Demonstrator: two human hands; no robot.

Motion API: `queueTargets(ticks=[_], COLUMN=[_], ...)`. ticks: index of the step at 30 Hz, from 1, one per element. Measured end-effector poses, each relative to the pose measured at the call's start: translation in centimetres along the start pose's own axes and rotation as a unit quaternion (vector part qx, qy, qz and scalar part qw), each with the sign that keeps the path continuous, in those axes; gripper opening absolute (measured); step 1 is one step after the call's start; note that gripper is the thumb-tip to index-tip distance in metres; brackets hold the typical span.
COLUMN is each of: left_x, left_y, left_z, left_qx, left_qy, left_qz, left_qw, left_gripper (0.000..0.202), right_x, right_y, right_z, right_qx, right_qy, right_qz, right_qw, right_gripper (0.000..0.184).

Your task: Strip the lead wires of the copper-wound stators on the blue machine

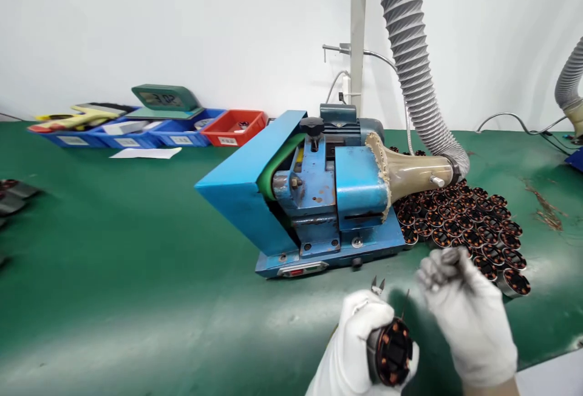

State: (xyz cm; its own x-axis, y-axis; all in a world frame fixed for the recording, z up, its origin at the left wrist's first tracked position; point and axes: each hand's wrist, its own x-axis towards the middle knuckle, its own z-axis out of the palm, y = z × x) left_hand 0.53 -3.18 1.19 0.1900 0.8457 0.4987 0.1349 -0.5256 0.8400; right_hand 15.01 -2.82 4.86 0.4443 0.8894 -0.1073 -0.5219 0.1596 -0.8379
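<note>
My left hand (353, 341), in a white glove, is wrapped round a motor stator (390, 353), a short metal cylinder with copper windings and black slots facing me. A thin wire (405, 303) stands up by its upper edge. Just beyond the knuckles, the pointed jaws of wire cutters (378, 286) poke out; their handles are hidden, so I cannot tell if they are held. To the right, my gloved right hand (469, 317) has its fingers curled together, with dark-stained, blurred fingertips. Whatever they pinch is too smeared to make out. Behind it, many similar stators (473, 238) stand grouped upright.
A blue belt sander (314, 201) stands mid-table, joined to a grey ribbed hose (410, 44). Blue bins (182, 139), a red bin (234, 130) and a green digital clock (166, 98) line the back left. Loose wire scraps (546, 211) lie right on the green tabletop (136, 250).
</note>
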Motion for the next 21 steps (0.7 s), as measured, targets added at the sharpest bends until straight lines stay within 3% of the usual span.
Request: queueTargets(ticks=[2,4,7,10,13,16,21], left_x=[0.4,1.0,2.0,3.2,4.6,5.9,6.8], left_y=[-0.6,-1.4,-2.4,-2.8,-2.9,-2.8,-2.7], left_z=[-0.4,-0.4,0.4,1.6,2.4,2.7,2.7], left_qx=[0.021,0.019,-0.047,-0.109,-0.213,-0.295,-0.287], left_qy=[0.011,0.018,0.075,0.123,0.128,0.140,0.139], left_qz=[0.002,-0.020,-0.118,-0.188,-0.247,-0.275,-0.291], left_qw=[1.000,0.999,0.989,0.968,0.936,0.904,0.902], left_gripper=[0.053,0.052,0.051,0.047,0.042,0.040,0.036], right_x=[0.2,-0.2,-1.0,-0.4,1.3,2.7,3.3], right_y=[0.6,2.2,4.9,6.2,5.9,5.0,4.2], right_z=[0.0,0.6,2.2,3.9,5.2,6.0,6.5], right_qx=[-0.041,-0.108,-0.191,-0.283,-0.346,-0.356,-0.345], right_qy=[0.025,-0.001,-0.050,-0.005,0.012,0.008,-0.004], right_qz=[-0.040,-0.059,-0.063,-0.071,-0.089,-0.104,-0.076], right_qw=[0.998,0.992,0.978,0.957,0.934,0.928,0.936], right_gripper=[0.024,0.024,0.050,0.050,0.040,0.040,0.036])
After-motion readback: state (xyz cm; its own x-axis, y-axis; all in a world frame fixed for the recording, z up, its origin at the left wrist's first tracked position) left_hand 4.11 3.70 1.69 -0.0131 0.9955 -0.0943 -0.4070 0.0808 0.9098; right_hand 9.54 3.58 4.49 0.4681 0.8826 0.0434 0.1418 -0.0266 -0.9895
